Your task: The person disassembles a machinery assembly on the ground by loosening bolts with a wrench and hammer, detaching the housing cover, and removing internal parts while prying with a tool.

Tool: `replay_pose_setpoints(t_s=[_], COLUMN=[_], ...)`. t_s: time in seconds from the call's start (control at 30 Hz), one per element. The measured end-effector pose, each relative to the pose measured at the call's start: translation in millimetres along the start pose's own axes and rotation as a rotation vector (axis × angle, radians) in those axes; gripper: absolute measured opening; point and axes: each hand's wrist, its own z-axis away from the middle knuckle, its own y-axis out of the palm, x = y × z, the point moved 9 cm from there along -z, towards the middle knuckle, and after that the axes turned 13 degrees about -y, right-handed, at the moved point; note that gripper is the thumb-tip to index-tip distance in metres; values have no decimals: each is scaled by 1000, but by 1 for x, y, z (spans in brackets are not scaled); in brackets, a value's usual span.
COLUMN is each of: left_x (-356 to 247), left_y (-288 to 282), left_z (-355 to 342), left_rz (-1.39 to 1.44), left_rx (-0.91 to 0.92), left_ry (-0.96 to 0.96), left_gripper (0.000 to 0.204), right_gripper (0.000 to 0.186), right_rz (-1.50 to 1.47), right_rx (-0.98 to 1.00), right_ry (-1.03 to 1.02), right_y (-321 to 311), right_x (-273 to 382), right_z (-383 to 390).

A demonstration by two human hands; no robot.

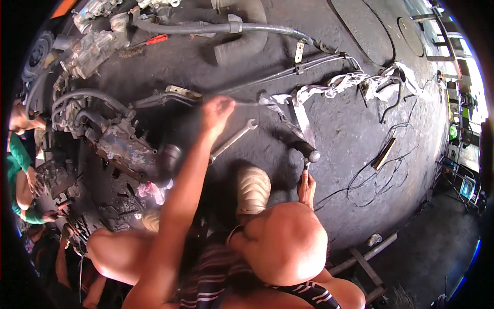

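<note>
My left hand is reached out over the floor, its fingers closed and a little blurred. From it a thin, blurred strip or rod runs right toward a twisted white cloth; I cannot tell which it is. My right hand, beside my bent knee, is closed round the handle of a hammer-like tool with a shiny rounded end. A flat, pale metal-looking strip lies just beyond that end. Between my two hands a combination spanner rests on the dark floor.
Greasy engine parts crowd the left side. Metal pipes and a thick hose cross the far floor. A loose black cable coils at right, near a metal frame. Another person's green sleeve shows at far left.
</note>
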Motion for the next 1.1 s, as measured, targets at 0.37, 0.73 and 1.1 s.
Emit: replay_pose_setpoints(t_s=[0.37,0.73,1.1], left_x=[-29,-58,12], left_y=[20,83,111], left_z=[-3,-34,-6], left_rz=[332,-218,-561], left_rx=[-12,131,148], left_ry=[-23,134,-19], left_gripper=[42,20,36], right_gripper=[56,58,57], right_rz=[-58,29,-251], right_rx=[-503,-665,-500], right_ry=[-3,-40,168], right_y=[-14,-36,-23], right_x=[-125,-130,-170], right_z=[-29,-30,-37])
